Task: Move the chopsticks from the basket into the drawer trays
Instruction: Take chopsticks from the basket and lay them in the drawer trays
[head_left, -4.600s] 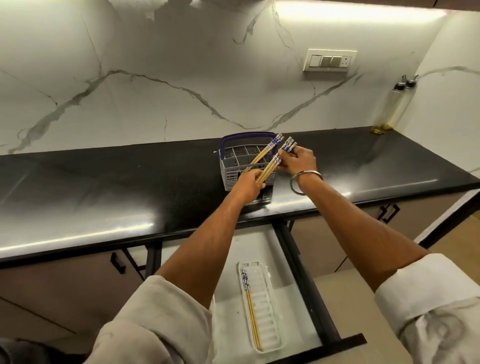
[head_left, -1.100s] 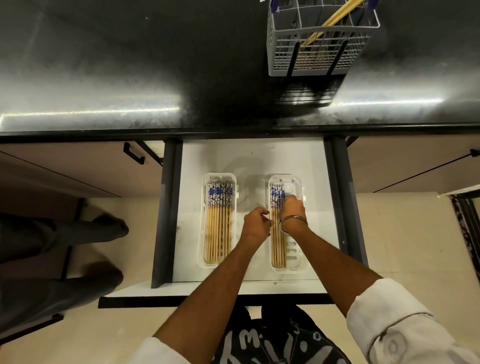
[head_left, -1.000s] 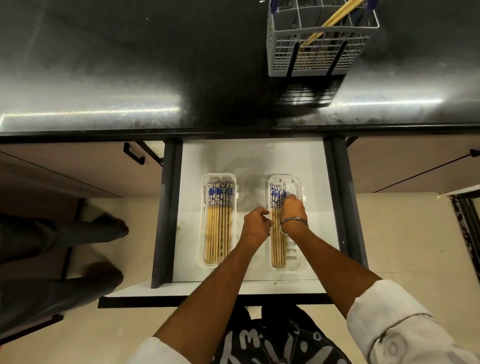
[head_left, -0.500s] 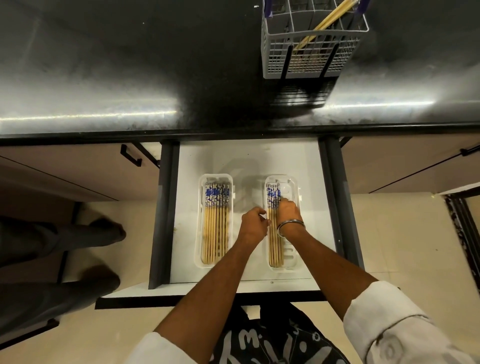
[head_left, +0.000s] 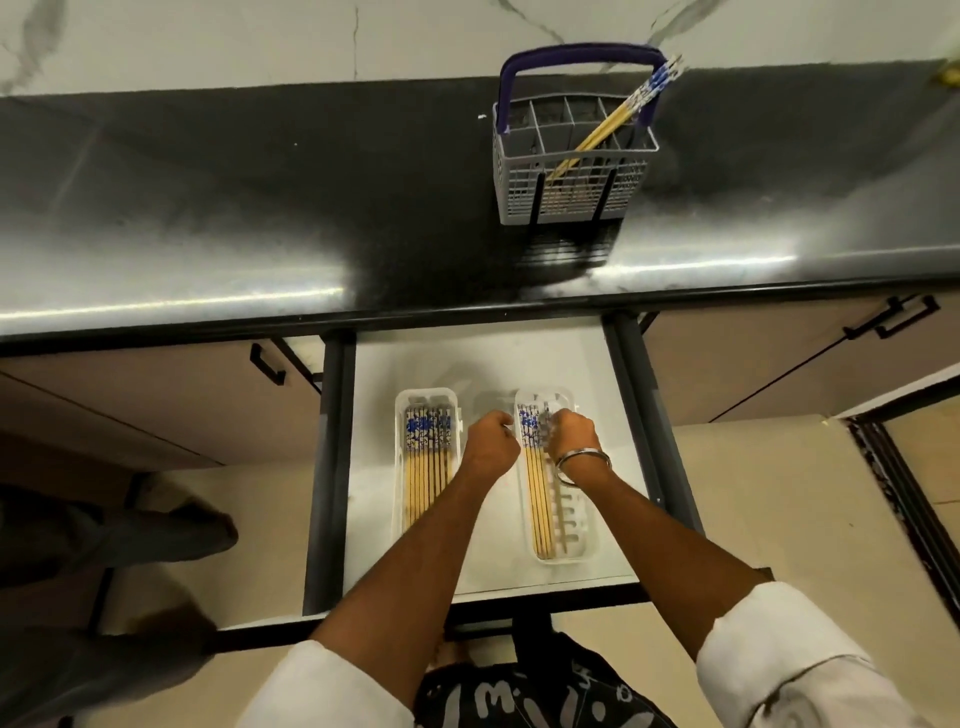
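Observation:
A grey basket (head_left: 571, 176) with a blue handle stands on the black counter, and a few chopsticks (head_left: 618, 122) lean in its right compartment. Below it the drawer (head_left: 483, 364) is pulled out with two white trays. The left tray (head_left: 427, 402) is filled with chopsticks (head_left: 426, 483). The right tray (head_left: 576, 530) holds several chopsticks (head_left: 537, 499) along its left side. My right hand (head_left: 571, 434) is over that tray's far end, fingers curled down on the blue patterned ends. My left hand (head_left: 491, 441) is a loose fist between the trays, holding nothing.
Closed cabinet doors with black handles (head_left: 270, 364) flank the drawer. Another person's legs and shoes (head_left: 171, 530) stand on the floor at the left. A marble wall (head_left: 311, 36) backs the counter (head_left: 260, 208).
Earlier, both hands held chopsticks at the basket; since then they have been at the right tray. In the last second they barely moved, while my view tilted up and now shows the whole basket.

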